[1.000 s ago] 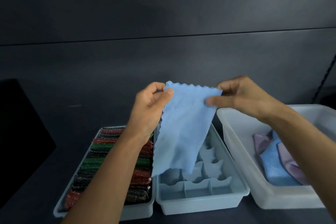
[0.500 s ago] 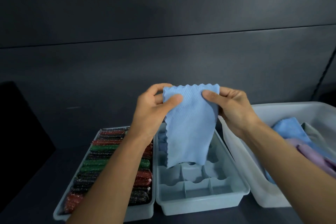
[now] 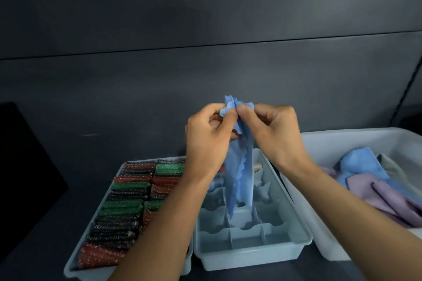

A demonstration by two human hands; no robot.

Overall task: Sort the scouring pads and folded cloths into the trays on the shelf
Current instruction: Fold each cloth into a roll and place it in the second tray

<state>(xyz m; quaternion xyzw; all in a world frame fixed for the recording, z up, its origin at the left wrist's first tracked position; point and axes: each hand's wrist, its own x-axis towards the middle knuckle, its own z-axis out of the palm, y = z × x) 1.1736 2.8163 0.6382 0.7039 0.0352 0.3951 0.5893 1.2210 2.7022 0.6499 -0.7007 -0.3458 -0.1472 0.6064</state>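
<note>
Because the fingers [image 3: 229,118] of left hand [image 3: 207,139] and right hand [image 3: 275,132] pinch its top corners together, apparently for a lengthwise fold, the thin light-blue scalloped cloth [image 3: 241,180] hangs doubled over the pale-blue compartmented plastic tray [image 3: 251,252].

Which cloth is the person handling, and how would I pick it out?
On the dark shelf, find the middle tray, the one with dividers. Above it the left hand and right hand pinch the top of a blue cloth, which hangs as a narrow strip. Unlike the cloths lying in the right bin, it is held in the air.
</note>
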